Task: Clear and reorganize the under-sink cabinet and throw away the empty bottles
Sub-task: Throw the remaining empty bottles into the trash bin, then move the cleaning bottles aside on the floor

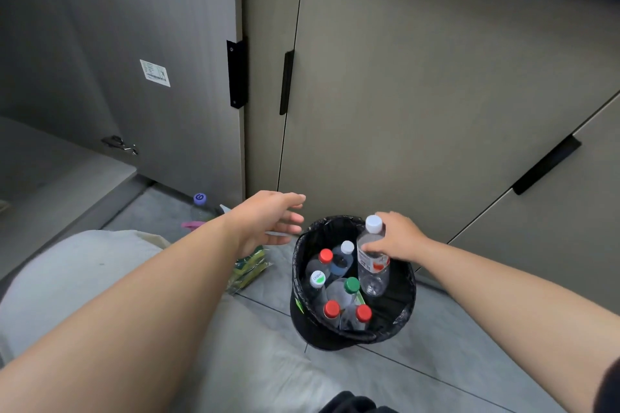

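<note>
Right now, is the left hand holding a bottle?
No: the left hand hangs open and empty beside the bin; only the right hand grips a bottle.

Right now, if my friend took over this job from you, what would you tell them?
Right hand: grips a clear white-capped bottle upright, its lower end inside the black bin.
Left hand: open, holds nothing, hovering left of the bin.
Done: six capped bottles lie in the bin.
Left: let go of the held bottle. A purple-capped bottle sits on the floor by the open cabinet door; I cannot tell if it is empty. A green sponge pack on the floor needs putting away.
</note>
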Tool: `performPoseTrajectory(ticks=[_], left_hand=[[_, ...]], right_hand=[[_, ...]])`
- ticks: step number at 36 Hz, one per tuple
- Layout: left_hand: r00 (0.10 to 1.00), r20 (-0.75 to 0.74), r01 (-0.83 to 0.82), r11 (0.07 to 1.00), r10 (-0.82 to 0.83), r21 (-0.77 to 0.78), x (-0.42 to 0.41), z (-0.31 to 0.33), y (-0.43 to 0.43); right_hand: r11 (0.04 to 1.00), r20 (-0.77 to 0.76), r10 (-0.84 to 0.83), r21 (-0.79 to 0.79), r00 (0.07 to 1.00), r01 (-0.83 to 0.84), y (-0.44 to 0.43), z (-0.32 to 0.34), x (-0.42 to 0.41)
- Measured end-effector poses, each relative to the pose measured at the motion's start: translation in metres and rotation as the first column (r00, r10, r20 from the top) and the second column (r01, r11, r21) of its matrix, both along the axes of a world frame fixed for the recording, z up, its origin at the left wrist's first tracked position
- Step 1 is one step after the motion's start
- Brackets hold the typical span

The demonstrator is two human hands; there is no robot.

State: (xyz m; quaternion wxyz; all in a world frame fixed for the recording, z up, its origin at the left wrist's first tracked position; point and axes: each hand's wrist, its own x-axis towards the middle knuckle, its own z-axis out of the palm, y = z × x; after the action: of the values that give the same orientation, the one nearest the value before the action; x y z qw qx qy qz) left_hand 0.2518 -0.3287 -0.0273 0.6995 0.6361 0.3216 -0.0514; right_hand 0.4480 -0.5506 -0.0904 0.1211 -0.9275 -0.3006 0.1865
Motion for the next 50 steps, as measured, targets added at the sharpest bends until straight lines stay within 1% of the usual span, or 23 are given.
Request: performPoseTrajectory(ticks=[3, 6, 10, 14, 17, 20, 22, 24, 26, 27, 28, 30, 31, 32, 33, 35, 38, 42, 46, 50], left_hand=[[1.000, -0.007, -0.015, 1.000, 0.015, 0.000, 0.002, -0.002, 0.002], [0.999, -0.024, -0.031, 1.000, 0.031, 0.005, 0.002, -0.006, 0.005], [0.998, -0.047, -0.047, 0.999, 0.048, 0.011, 0.002, -0.011, 0.008], [0.994, -0.084, -0.062, 0.997, 0.065, 0.040, 0.001, -0.012, 0.010], [0.990, -0.101, -0.090, 0.994, 0.096, 0.060, -0.001, -0.012, 0.012], [0.987, -0.095, -0.123, 0.988, 0.131, 0.089, -0.004, -0.012, 0.017], [0.987, -0.101, -0.107, 0.983, 0.123, 0.151, -0.007, -0.009, 0.025], [0.988, -0.132, -0.036, 0.963, 0.074, 0.268, -0.011, -0.004, 0.039], [0.982, -0.191, 0.082, 0.891, 0.005, 0.447, -0.016, 0.004, 0.060], [0.972, -0.232, 0.155, 0.826, -0.031, 0.541, -0.019, 0.008, 0.071], [0.956, -0.285, 0.237, 0.740, -0.064, 0.629, -0.023, 0.013, 0.083], [0.912, -0.399, 0.385, 0.530, -0.094, 0.755, -0.034, 0.021, 0.107], [0.893, -0.441, 0.433, 0.441, -0.091, 0.786, -0.041, 0.023, 0.120], [0.877, -0.474, 0.466, 0.379, -0.080, 0.799, -0.048, 0.023, 0.132], [0.863, -0.501, 0.490, 0.341, -0.063, 0.802, -0.056, 0.022, 0.145], [0.841, -0.540, 0.520, 0.315, -0.027, 0.794, -0.072, 0.018, 0.167], [0.836, -0.549, 0.523, 0.339, -0.022, 0.782, -0.091, 0.003, 0.195], [0.857, -0.515, 0.474, 0.432, -0.024, 0.767, -0.112, -0.028, 0.223], [0.883, -0.468, 0.404, 0.570, -0.038, 0.716, -0.130, -0.066, 0.245], [0.906, -0.418, 0.348, 0.669, -0.061, 0.657, -0.144, -0.105, 0.264]], right_hand=[[0.998, -0.036, -0.044, -0.045, 0.998, 0.042, -0.008, -0.015, -0.002], [0.994, -0.037, -0.055, -0.098, 0.998, 0.051, -0.011, -0.028, -0.006], [0.988, -0.023, -0.020, -0.153, 1.000, 0.017, -0.012, -0.042, -0.012], [0.962, -0.022, 0.030, -0.272, 0.999, -0.035, -0.012, -0.052, -0.020], [0.945, 0.035, 0.093, -0.317, 0.995, -0.077, -0.002, -0.050, -0.025], [0.953, 0.139, 0.195, -0.259, 0.971, -0.155, 0.020, -0.036, -0.030], [0.964, 0.163, 0.245, -0.144, 0.956, -0.222, 0.039, -0.026, -0.035], [0.945, 0.154, 0.327, -0.028, 0.932, -0.327, 0.062, -0.016, -0.042], [0.901, 0.149, 0.420, 0.049, 0.895, -0.431, 0.087, -0.008, -0.050], [0.879, 0.148, 0.457, 0.078, 0.877, -0.471, 0.100, -0.005, -0.055], [0.859, 0.141, 0.486, 0.106, 0.863, -0.501, 0.113, -0.003, -0.059], [0.826, 0.114, 0.531, 0.150, 0.839, -0.543, 0.140, 0.000, -0.066], [0.812, 0.100, 0.551, 0.165, 0.828, -0.560, 0.153, 0.001, -0.070], [0.801, 0.083, 0.567, 0.176, 0.819, -0.572, 0.166, 0.001, -0.072], [0.794, 0.065, 0.580, 0.181, 0.812, -0.581, 0.179, -0.001, -0.075], [0.789, 0.025, 0.594, 0.173, 0.804, -0.589, 0.204, -0.005, -0.079], [0.814, -0.056, 0.579, 0.102, 0.813, -0.572, 0.241, -0.021, -0.080], [0.844, -0.172, 0.526, -0.014, 0.833, -0.536, 0.285, -0.052, -0.076], [0.862, -0.193, 0.477, -0.086, 0.858, -0.499, 0.319, -0.086, -0.070], [0.853, -0.204, 0.449, -0.192, 0.870, -0.485, 0.345, -0.120, -0.068]])
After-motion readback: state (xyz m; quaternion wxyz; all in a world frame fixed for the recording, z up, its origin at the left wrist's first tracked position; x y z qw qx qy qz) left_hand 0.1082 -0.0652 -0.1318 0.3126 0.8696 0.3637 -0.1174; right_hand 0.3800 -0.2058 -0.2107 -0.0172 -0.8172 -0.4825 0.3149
